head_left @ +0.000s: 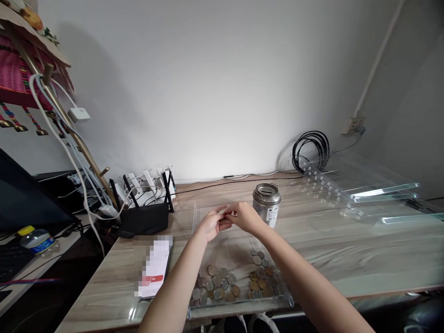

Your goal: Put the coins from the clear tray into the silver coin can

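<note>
My left hand [211, 225] and my right hand [245, 216] meet over the far part of a clear plastic tray [231, 247]. The fingers of both are bent and pressed together at one spot. Whatever lies between them is too small or hidden to make out. At the tray's near side lie two groups of loose coins: a mostly silver group [217, 280] on the left, and a mixed silver and brassy group [262, 281] on the right. A silver can-shaped coin bank [266, 203] with a slotted lid stands upright just beyond my right hand.
A phone [154, 268], partly blurred, lies left of the tray. Behind it stand a black router [145, 218] and white routers with cables. Clear acrylic shelving [360, 199] and a black cable coil [311, 151] are at the right. A bottle [37, 241] stands far left.
</note>
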